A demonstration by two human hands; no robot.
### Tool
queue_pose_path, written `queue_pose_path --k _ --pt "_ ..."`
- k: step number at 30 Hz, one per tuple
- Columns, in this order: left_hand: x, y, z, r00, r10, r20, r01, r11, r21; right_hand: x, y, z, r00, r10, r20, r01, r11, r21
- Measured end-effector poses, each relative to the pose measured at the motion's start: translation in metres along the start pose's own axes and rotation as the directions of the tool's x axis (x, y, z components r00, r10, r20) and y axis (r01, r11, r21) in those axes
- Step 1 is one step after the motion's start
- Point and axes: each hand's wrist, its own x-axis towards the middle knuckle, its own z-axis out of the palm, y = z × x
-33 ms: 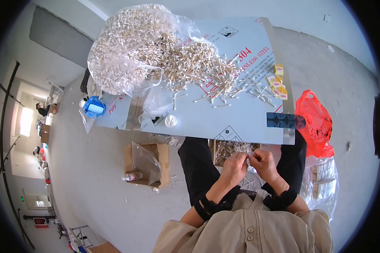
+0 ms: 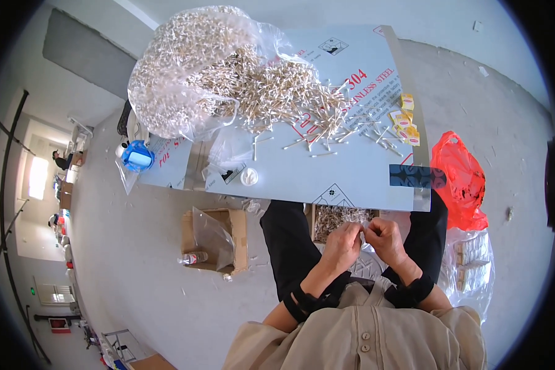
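Over my lap, just beyond the table's front edge, my left hand and my right hand meet with fingers pinched together. What lies between the fingertips is too small to make out; a pale, clear-looking film shows just beneath them. Below and past my hands, a cardboard box between my knees holds many cotton swabs. On the table a large clear plastic bag lies on its side, spilling a heap of cotton swabs. A few loose swabs are scattered toward the right.
A small round white tub stands near the table's front. Yellow packets and a dark strip lie along the right side. A red plastic bag hangs there. An open carton with a bottle sits on the floor left.
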Motion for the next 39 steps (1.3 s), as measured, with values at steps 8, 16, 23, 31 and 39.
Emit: queue_pose_path --k 8,16,23,31,39 --pt "-0.0002 0.0001 0.0012 1.0 -0.01 -0.004 0.01 1.0 -0.013 -0.0005 0.001 -0.0001 1.0 -0.003 -0.003 0.003 1.0 0.002" --pt "0.0012 -0.0008 -0.0003 0.999 0.045 -0.006 -0.045 0.999 -0.031 -0.001 0.001 0.0009 1.0 0.02 -0.005 -0.02 0.999 0.026" --pt "-0.0001 -0.0022 0.0001 1.0 0.027 0.002 -0.027 1.0 -0.011 -0.0015 0.0011 0.0009 0.999 0.045 0.006 -0.045 0.999 0.029" --pt "-0.0005 -0.0029 0.0008 1.0 0.012 -0.007 -0.012 1.0 -0.012 -0.0014 -0.001 0.0004 0.999 0.047 0.005 -0.048 0.998 0.029" --pt "0.0006 -0.0013 0.0023 1.0 0.022 -0.003 -0.022 1.0 -0.017 -0.0014 0.0017 -0.0008 0.999 0.032 0.001 -0.032 0.999 0.006"
